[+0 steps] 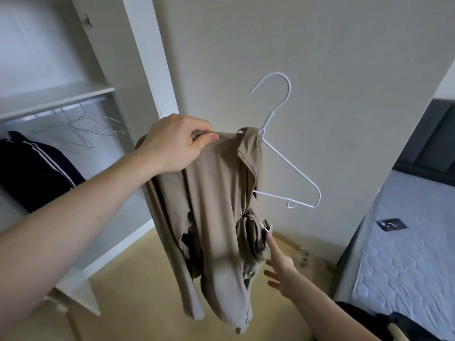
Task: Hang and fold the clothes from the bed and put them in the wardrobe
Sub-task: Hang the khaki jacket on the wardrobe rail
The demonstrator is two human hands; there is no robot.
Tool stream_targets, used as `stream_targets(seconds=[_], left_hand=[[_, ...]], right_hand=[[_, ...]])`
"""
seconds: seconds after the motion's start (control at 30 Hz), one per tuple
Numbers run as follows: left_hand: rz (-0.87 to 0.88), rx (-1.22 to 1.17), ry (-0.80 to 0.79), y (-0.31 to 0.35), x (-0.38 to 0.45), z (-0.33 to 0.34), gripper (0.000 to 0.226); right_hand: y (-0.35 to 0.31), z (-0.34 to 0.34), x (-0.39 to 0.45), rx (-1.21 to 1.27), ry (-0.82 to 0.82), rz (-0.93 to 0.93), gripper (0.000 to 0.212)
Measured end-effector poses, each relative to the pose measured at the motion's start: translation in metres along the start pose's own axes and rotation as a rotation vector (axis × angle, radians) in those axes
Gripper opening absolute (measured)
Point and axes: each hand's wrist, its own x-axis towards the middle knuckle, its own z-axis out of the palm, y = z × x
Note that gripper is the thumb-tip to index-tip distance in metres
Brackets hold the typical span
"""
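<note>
- Two hands work beside our wardrobe [138,57]; its rail lies left of the garment.
- Beige garment [214,205] hangs long-axis down, half on the white hanger [288,168].
- Left hand [174,143], nearer the wardrobe, pinches the shoulder.
- Right hand [280,269], fingers spread, holds nothing.

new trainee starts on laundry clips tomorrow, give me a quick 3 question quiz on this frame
1. True or false: the beige garment is already hanging on the wardrobe rail.
2. Which hand grips the garment at its top?
A. left hand
B. right hand
C. both
3. Fill in: the hook of the white hanger points ____.

Key
1. False. It is held up in front of the wall, only one shoulder of the hanger inside it; the rail carries bare wire hangers and a dark striped garment.
2. A. The right hand reaches toward the lower part with straight fingers.
3. Up.
</note>
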Motion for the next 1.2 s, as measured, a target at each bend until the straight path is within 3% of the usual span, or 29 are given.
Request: stream_targets(seconds=[0.13,0.17,0.23,0.27,0.33,0.43,0.6,0.7,0.87,0.93,1.07,1.13,1.2], left_hand=[[-0.046,0.041,0.025,0.015,-0.010,-0.014,0.043],[-0.051,0.047,0.027,0.017,-0.013,-0.018,0.042],[-0.072,0.080,0.027,0.020,-0.020,-0.027,0.041],[-0.094,0.105,0.032,0.019,-0.024,-0.032,0.038],[-0.153,0.151,0.048,0.012,-0.036,-0.040,0.031],[-0.242,0.194,0.088,-0.003,-0.060,-0.047,0.022],[-0.309,0.247,0.103,-0.026,-0.103,-0.044,0.024],[-0.259,0.345,0.153,-0.031,-0.121,-0.038,0.032],[-0.111,0.490,0.126,-0.025,-0.138,-0.019,0.032],[-0.138,0.490,0.069,-0.021,-0.142,-0.010,0.034],[-0.499,0.330,0.015,-0.021,-0.143,0.008,0.033],[-0.670,0.160,0.080,-0.025,-0.144,0.012,0.034],[-0.777,-0.025,0.152,-0.029,-0.146,0.012,0.037]], right_hand=[[-0.032,0.015,0.017,0.155,-0.146,0.159,0.086],[-0.040,0.020,0.020,0.186,-0.169,0.157,0.079],[-0.051,0.028,0.024,0.260,-0.203,0.071,0.045],[-0.054,0.028,0.027,0.280,-0.173,-0.001,0.027],[-0.059,0.022,0.034,0.294,-0.046,-0.150,0.014],[-0.073,0.001,0.032,0.368,0.036,-0.330,0.009],[-0.108,-0.020,0.010,0.361,-0.071,-0.568,0.012],[-0.128,-0.022,-0.006,0.284,-0.224,-0.646,0.009],[-0.163,-0.009,-0.040,0.149,-0.304,-0.745,0.018],[-0.178,-0.002,-0.058,0.060,-0.331,-0.799,0.015],[-0.187,0.016,-0.104,-0.244,-0.474,-1.015,0.025],[-0.175,0.023,-0.124,-0.645,-0.610,-1.120,0.018],[-0.165,0.025,-0.133,-1.103,-0.724,-1.161,0.023]])
